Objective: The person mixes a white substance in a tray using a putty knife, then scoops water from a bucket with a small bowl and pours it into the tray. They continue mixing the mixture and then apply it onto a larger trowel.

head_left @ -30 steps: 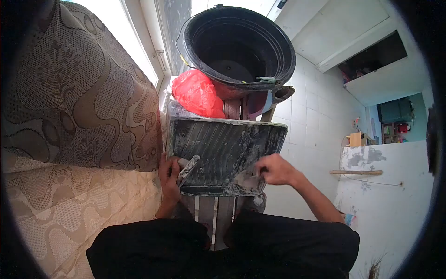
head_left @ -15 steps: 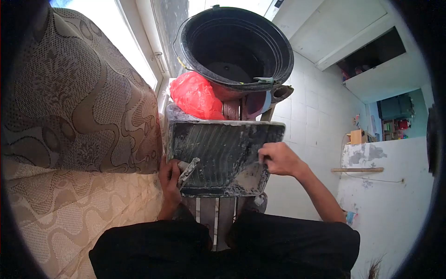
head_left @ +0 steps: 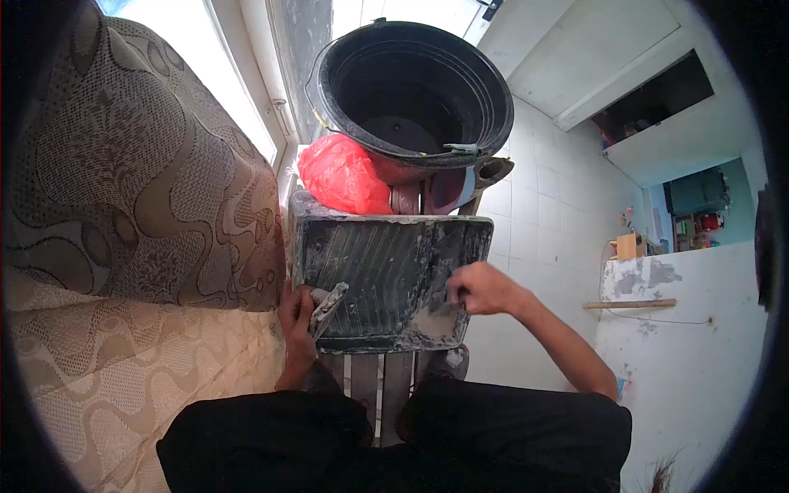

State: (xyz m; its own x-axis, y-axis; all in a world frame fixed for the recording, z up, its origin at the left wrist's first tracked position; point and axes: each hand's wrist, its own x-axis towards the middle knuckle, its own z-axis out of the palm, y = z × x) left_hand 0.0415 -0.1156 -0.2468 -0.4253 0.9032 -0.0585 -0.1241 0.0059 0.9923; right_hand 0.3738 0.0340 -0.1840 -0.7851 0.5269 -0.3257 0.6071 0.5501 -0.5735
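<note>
A black ridged paint tray [head_left: 362, 255], streaked with pale, dried residue, lies across wooden slats in front of me. At its left edge my left hand [head_left: 296, 320] is closed around a scraper [head_left: 330, 307] whose flat edge is caked with grey-white material. Above the right side of the tray, my right hand [head_left: 485, 289] has its fingers curled downward; whatever they may hold is hidden. Just below that hand a patch of wet-looking, greyish paste [head_left: 436, 324] covers the tray's lower right corner.
Behind the tray stands a large black bucket [head_left: 329, 115], with a red plastic bag [head_left: 341, 174] at its front left. Patterned fabric [head_left: 148, 181] drapes along the left. Wooden slats [head_left: 366, 394] run between my legs. A tiled floor [head_left: 530, 222] lies to the right.
My right hand has shifted slightly left over the tray, fingers still curled. The left hand keeps its hold on the scraper. The whole view has moved a little.
</note>
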